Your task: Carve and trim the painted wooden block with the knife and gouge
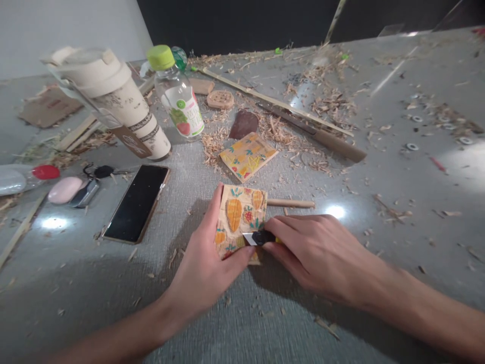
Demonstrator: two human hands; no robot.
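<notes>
A wooden block [242, 215] with painted carrots and strawberries is held upright by my left hand [206, 258], fingers along its left edge and thumb near its lower front. My right hand [312, 245] is closed around a black and yellow utility knife [263, 237]. The knife's blade points left and lies against the carved face, just above my left thumb. Behind the block, a round wooden stick [291, 203] lies on the table. A second painted wooden piece [248, 155] rests farther back.
A phone [137, 203], keys [103, 172] and a travel cup [123, 103] are at the left. A bottle [178, 93] stands beside the cup. A long wooden-handled tool [335, 144] and scattered shavings [329, 103] lie at the back right.
</notes>
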